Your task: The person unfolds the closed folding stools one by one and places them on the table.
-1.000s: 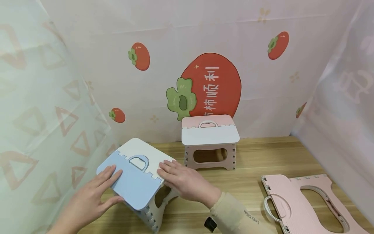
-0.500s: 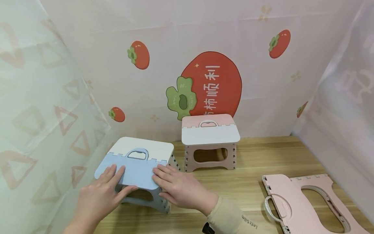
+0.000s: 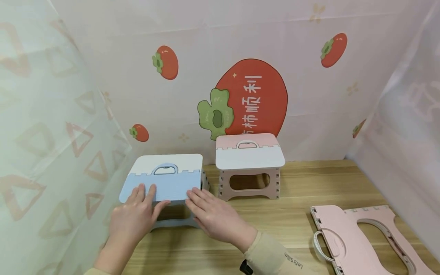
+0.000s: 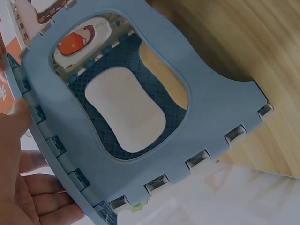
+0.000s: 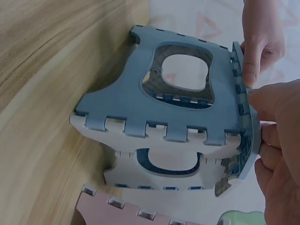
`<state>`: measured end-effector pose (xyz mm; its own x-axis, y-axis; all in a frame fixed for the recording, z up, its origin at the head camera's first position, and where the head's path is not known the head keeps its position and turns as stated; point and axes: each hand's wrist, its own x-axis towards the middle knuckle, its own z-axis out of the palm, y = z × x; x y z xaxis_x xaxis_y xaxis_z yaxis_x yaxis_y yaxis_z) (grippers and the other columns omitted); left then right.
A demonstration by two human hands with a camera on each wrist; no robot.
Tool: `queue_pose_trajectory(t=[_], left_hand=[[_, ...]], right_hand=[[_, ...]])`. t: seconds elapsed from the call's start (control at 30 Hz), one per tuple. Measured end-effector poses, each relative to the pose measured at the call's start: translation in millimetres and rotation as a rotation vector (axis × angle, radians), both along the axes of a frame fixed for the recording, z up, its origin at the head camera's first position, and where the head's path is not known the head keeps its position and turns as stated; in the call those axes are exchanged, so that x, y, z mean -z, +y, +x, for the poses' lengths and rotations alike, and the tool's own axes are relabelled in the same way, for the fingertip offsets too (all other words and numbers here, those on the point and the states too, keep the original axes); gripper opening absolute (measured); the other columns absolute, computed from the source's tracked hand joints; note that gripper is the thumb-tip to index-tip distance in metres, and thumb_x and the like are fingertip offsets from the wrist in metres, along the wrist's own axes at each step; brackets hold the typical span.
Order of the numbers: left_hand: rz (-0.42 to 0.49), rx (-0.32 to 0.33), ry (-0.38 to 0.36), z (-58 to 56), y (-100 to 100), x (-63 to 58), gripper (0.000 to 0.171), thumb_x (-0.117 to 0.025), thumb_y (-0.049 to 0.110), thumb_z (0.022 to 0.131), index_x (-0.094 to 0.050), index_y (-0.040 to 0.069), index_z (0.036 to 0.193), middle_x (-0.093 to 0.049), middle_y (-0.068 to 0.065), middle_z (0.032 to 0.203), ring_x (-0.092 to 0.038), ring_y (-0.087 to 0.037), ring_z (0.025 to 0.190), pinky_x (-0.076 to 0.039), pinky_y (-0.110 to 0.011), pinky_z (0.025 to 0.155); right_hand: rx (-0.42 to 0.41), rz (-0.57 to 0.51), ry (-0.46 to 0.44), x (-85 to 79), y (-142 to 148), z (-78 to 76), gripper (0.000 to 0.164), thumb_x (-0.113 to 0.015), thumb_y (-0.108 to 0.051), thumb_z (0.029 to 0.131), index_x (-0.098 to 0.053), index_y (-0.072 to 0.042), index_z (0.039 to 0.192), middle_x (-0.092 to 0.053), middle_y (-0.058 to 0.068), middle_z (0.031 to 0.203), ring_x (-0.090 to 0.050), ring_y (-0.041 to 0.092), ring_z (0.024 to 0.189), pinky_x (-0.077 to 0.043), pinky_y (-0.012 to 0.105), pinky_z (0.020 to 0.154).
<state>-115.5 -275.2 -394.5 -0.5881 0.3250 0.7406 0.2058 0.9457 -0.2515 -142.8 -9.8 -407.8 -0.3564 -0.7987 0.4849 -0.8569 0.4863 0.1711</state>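
A blue-and-white folding step stool [image 3: 156, 187] stands unfolded on the wooden surface, its blue half toward me and its small handle lying in the middle of the top. My left hand [image 3: 134, 214] rests its straight fingers on the blue part, with the thumb at the front edge. On the front right corner of the top lies my right hand [image 3: 220, 217], fingers extended. In the left wrist view, the blue leg panel [image 4: 154, 112] shows a large opening. The right wrist view shows the stool's side [image 5: 173, 117] and both hands along the top's edge.
A pink-and-white stool [image 3: 249, 158] stands unfolded at the back, just right of the blue one. Folded flat at the right lies a pink stool [image 3: 350, 240] with a white handle. Printed cloth walls [image 3: 295, 95] enclose the wooden surface [image 3: 295, 214].
The blue-and-white stool has turned from a slant to nearly square with the back wall and slid away from me. Both hands have stayed on it; the right has shifted to its front corner.
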Motion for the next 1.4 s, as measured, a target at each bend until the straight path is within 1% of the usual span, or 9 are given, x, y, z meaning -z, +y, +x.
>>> queue_pose_trajectory(t=[0.13, 0.23, 0.33, 0.4, 0.47, 0.6, 0.77, 1.17, 1.4], left_hand=[[0.008, 0.015, 0.007, -8.6, 4.2, -0.9, 0.080, -0.032, 0.066, 0.104, -0.072, -0.003, 0.117, -0.071, -0.031, 0.105, -0.072, -0.046, 0.090, -0.049, -0.054, 0.036], [0.016, 0.000, -0.021, -14.1, 6.5, -1.1, 0.080, -0.030, 0.065, 0.105, -0.071, -0.003, 0.118, -0.071, -0.032, 0.107, -0.071, -0.046, 0.092, -0.051, -0.055, 0.038], [0.022, -0.025, -0.060, -19.6, 7.7, -0.1, 0.079, -0.030, 0.065, 0.105, -0.070, -0.002, 0.120, -0.070, -0.031, 0.110, -0.070, -0.046, 0.095, -0.052, -0.056, 0.041], [0.028, -0.039, -0.087, -22.9, 8.4, 0.5, 0.076, -0.036, 0.063, 0.105, -0.070, -0.002, 0.122, -0.069, -0.032, 0.111, -0.070, -0.045, 0.098, -0.053, -0.056, 0.042], [0.032, -0.051, -0.108, -26.3, 9.4, 1.0, 0.070, -0.045, 0.061, 0.102, -0.069, -0.002, 0.123, -0.069, -0.031, 0.114, -0.069, -0.045, 0.100, -0.054, -0.057, 0.044], [0.044, -0.078, -0.135, -31.4, 12.1, 1.6, 0.064, -0.063, 0.055, 0.094, -0.069, -0.001, 0.125, -0.068, -0.031, 0.117, -0.069, -0.045, 0.103, -0.055, -0.058, 0.047], [0.050, -0.111, -0.154, -36.2, 15.1, 2.7, 0.065, -0.071, 0.052, 0.089, -0.069, 0.000, 0.127, -0.068, -0.031, 0.119, -0.069, -0.044, 0.106, -0.056, -0.059, 0.050], [0.063, -0.141, -0.190, -51.2, 20.2, 4.2, 0.065, -0.071, 0.053, 0.091, -0.067, 0.000, 0.130, -0.066, -0.030, 0.123, -0.066, -0.043, 0.110, -0.058, -0.059, 0.055], [0.080, -0.155, -0.210, -57.8, 22.6, 2.9, 0.065, -0.070, 0.053, 0.092, -0.066, 0.001, 0.131, -0.066, -0.030, 0.125, -0.065, -0.042, 0.112, -0.059, -0.059, 0.057]], right_hand=[[0.050, -0.012, -0.054, -0.8, 0.3, -5.6, 0.055, -0.069, -0.027, 0.100, -0.053, -0.007, 0.148, -0.050, 0.010, 0.154, -0.044, 0.024, 0.146, -0.035, 0.036, 0.120], [0.089, -0.013, -0.096, -1.9, 0.3, -11.2, 0.057, -0.069, -0.026, 0.099, -0.051, -0.008, 0.150, -0.049, 0.008, 0.156, -0.042, 0.022, 0.147, -0.036, 0.035, 0.120], [0.117, -0.014, -0.117, -1.9, -0.1, -17.2, 0.057, -0.070, -0.025, 0.099, -0.051, -0.009, 0.151, -0.048, 0.007, 0.156, -0.042, 0.022, 0.147, -0.037, 0.036, 0.119], [0.126, -0.017, -0.124, -2.0, -0.2, -20.4, 0.058, -0.070, -0.025, 0.099, -0.051, -0.009, 0.151, -0.048, 0.008, 0.156, -0.042, 0.023, 0.147, -0.038, 0.037, 0.119], [0.135, -0.015, -0.131, -2.4, 0.2, -22.9, 0.058, -0.070, -0.024, 0.099, -0.050, -0.008, 0.151, -0.048, 0.008, 0.157, -0.041, 0.023, 0.147, -0.039, 0.037, 0.118], [0.154, -0.005, -0.141, -4.0, 0.6, -26.6, 0.059, -0.070, -0.024, 0.099, -0.050, -0.008, 0.151, -0.047, 0.008, 0.157, -0.041, 0.023, 0.147, -0.039, 0.038, 0.118], [0.177, 0.002, -0.173, -5.7, 0.9, -30.8, 0.059, -0.068, -0.024, 0.100, -0.048, -0.009, 0.153, -0.045, 0.007, 0.159, -0.039, 0.023, 0.148, -0.038, 0.038, 0.119], [0.219, 0.021, -0.211, -5.9, 0.8, -43.1, 0.063, -0.069, -0.026, 0.099, -0.044, -0.010, 0.155, -0.040, 0.006, 0.162, -0.036, 0.021, 0.150, -0.036, 0.037, 0.120], [0.232, 0.031, -0.202, -6.8, 0.0, -49.5, 0.063, -0.070, -0.026, 0.099, -0.045, -0.009, 0.155, -0.041, 0.008, 0.161, -0.036, 0.023, 0.150, -0.037, 0.038, 0.120]])
